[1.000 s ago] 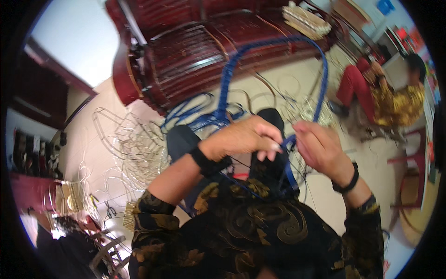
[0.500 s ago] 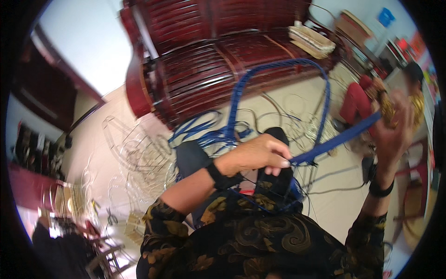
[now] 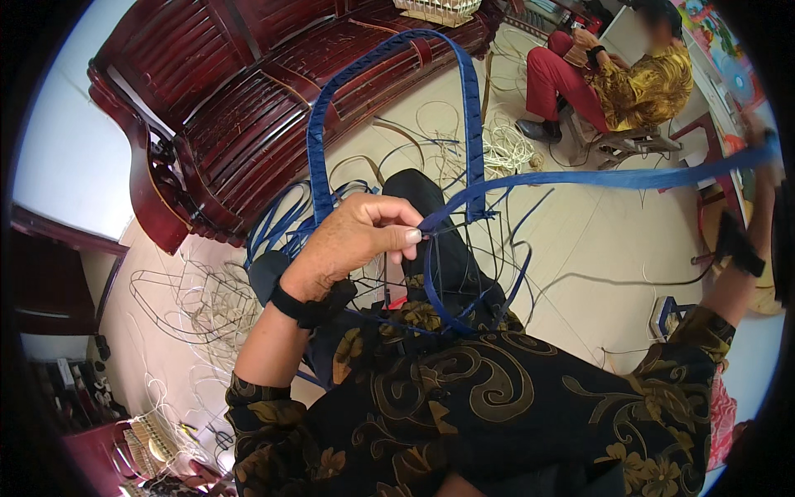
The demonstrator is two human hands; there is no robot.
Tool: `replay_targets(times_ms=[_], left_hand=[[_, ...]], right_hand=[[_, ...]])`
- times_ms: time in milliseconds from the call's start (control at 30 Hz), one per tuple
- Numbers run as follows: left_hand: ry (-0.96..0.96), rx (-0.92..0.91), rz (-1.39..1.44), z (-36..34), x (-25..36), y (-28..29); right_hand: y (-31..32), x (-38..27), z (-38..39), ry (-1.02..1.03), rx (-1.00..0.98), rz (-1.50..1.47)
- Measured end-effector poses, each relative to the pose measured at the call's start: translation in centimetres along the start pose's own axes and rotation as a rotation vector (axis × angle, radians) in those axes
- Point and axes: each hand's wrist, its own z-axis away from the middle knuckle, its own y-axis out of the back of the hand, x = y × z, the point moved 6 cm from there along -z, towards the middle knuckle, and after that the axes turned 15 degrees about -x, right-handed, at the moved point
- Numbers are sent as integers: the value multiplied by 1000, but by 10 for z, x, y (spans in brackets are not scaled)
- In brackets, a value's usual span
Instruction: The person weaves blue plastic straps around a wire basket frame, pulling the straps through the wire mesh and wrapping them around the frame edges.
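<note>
My left hand (image 3: 364, 238) is closed, its thumb and fingers pinching a flat blue strip (image 3: 596, 176) above my lap. The strip stretches rightward to my right hand (image 3: 763, 153), raised at the picture's edge. That hand is blurred but appears closed around the strip's far part. A tall arched handle (image 3: 474, 137), wrapped in blue, stands just beyond my left hand. Below it, a dark wire frame (image 3: 476, 257) rests between my knees, with loose blue strip ends hanging around it. My forearm partly hides the frame's lower part.
A dark red wooden bench (image 3: 248, 108) stands ahead, bearing a woven basket (image 3: 439, 10). Blue strips (image 3: 277, 219) and tangled wire (image 3: 199, 302) lie on the floor at left. Pale strands (image 3: 509, 149) lie ahead right, near a seated person (image 3: 633, 87) on a low stool.
My right hand has moved outward to the right, drawing out a longer length of blue strip. My left hand still pinches it. The whole view has swung to the right.
</note>
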Motion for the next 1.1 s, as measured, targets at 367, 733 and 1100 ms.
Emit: replay_targets(times_ms=[367, 733, 1100], left_hand=[[-81, 240, -57, 6, 1, -9], [-148, 381, -24, 11, -1, -11], [-234, 446, -38, 14, 1, -7]], right_hand=[[-237, -302, 72, 525, -589, -502], [-313, -362, 65, 731, -200, -276], [-76, 30, 170, -473, 971, 666]])
